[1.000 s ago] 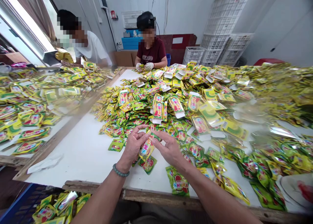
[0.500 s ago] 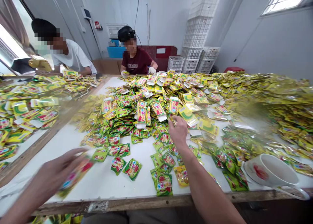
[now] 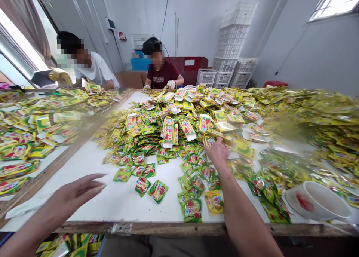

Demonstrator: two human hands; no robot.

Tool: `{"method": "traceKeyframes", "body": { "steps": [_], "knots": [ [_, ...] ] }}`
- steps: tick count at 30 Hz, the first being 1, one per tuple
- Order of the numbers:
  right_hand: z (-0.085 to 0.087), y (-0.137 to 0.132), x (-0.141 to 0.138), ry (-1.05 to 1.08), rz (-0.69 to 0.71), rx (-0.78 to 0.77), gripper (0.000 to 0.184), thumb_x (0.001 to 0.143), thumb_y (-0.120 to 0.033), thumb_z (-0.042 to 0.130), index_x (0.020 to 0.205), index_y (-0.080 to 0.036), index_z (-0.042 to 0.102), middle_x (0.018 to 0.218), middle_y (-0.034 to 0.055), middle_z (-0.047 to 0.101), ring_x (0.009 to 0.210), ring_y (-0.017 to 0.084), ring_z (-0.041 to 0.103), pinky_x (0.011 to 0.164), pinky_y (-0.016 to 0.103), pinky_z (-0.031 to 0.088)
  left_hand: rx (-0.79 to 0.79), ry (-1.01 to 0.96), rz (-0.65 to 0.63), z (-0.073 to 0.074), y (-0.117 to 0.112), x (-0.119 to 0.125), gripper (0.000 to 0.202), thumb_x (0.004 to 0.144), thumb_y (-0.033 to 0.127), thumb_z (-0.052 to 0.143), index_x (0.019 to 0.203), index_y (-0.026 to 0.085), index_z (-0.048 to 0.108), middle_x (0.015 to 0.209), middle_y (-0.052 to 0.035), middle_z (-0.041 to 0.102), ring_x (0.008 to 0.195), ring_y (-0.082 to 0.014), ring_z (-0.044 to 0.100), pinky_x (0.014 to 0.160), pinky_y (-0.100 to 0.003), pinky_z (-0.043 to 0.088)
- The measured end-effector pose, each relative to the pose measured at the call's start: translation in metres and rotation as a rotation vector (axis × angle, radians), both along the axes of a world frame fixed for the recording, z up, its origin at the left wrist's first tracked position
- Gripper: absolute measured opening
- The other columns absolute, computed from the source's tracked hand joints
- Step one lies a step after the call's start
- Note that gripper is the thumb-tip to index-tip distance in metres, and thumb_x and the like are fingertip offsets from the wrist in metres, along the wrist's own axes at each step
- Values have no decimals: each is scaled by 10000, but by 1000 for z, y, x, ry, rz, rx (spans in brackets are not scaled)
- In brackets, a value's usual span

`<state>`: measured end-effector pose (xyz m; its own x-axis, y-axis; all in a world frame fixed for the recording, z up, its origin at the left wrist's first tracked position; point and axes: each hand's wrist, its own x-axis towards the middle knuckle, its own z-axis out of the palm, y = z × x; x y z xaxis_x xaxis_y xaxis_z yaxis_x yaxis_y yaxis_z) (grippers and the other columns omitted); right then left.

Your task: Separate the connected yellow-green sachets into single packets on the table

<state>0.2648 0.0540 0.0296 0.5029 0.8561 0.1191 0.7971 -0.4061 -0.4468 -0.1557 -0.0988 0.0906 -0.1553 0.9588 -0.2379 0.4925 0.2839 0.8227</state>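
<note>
My left hand [image 3: 80,191] hangs over the left part of the white tabletop [image 3: 92,208], fingers stretched out and nothing in them. At the near side of the heap, my right hand [image 3: 218,151] has its fingers closed on a small yellow carton [image 3: 221,135], which is tilted up edge-on. Close by stand other cartons, such as one with a watermelon print [image 3: 168,131]. Green candy packets [image 3: 157,191] lie loose in front of the heap, and a yellow packet [image 3: 214,202] rests beside my right forearm.
A white cup [image 3: 316,201] with a red flower stands at the right front edge. Wooden strips [image 3: 56,161] divide and edge the table. Below the edge, more packets [image 3: 75,245] fill a container. Two people [image 3: 164,72] work across the table; crates [image 3: 234,40] are stacked behind.
The printed package in my left hand is gone from it, and the fingers have opened. My right hand has taken hold of a yellow carton and tipped it. The view has shifted slightly.
</note>
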Motion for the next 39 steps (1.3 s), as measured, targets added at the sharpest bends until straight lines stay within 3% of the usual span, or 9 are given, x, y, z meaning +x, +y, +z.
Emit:
{"method": "traceKeyframes", "body": {
  "steps": [2,4,8,12,17,26,32,36,39],
  "knots": [
    [2,-5,-11,39,195,161,559,788,-349,673,1259,-97,505,1142,199,643,1077,327,597,910,446,450,-17,-228,-54,-14,35,34,646,633,630,769,1131,229,675,976,-68,760,938,-291,692,859,-434,544],
    [-1,-15,-33,101,559,275,509,784,-343,703,1232,-149,562,1161,149,652,1061,279,604,919,407,463,-6,-516,-85,-27,68,73,692,677,662,716,1180,194,639,1044,-136,735,858,-262,709,786,-391,560],
    [-13,-31,-73,206,1155,250,527,747,-317,784,1242,-253,617,1220,76,670,1149,248,585,993,399,440,-54,-695,-178,-58,106,127,645,665,492,813,1212,216,615,786,-34,690,636,-153,640,565,-241,499],
    [-21,-21,-56,179,952,208,354,886,-281,638,1237,-229,642,1255,84,663,1167,223,588,1026,382,427,20,-564,-172,-83,110,137,570,601,345,866,1106,164,672,582,58,546,528,-105,509,499,-198,396],
    [-36,-1,-23,-127,803,-1,494,846,-210,633,1333,-156,579,1283,137,641,1168,296,577,992,394,431,53,-481,-173,-89,107,131,637,652,435,789,1205,164,628,896,-40,676,800,-187,634,687,-276,497],
    [-47,-3,-61,164,679,90,338,900,-207,482,1187,-188,659,886,70,743,807,226,664,746,307,473,275,255,-334,-91,101,152,589,723,477,717,1227,180,644,1215,-126,671,1107,-328,601,923,-396,439],
    [-41,2,-49,827,588,179,314,789,-401,627,1002,-185,709,817,28,702,692,168,589,678,298,468,149,-25,-333,-93,106,150,319,738,482,691,858,188,660,799,-28,705,753,-221,636,664,-288,433],
    [-33,-1,-48,1057,651,157,402,654,-444,771,941,-182,668,731,-7,643,665,139,561,656,278,456,-9,-428,-277,-89,105,142,415,682,439,765,953,184,582,868,-38,720,754,-204,658,658,-275,467],
    [-30,-6,-54,1016,707,84,345,620,-427,799,825,-196,645,611,-44,579,560,118,500,570,255,411,-59,-582,-272,-84,102,143,477,681,401,792,1038,185,562,910,-43,736,759,-181,671,693,-270,484]
  ]
}}
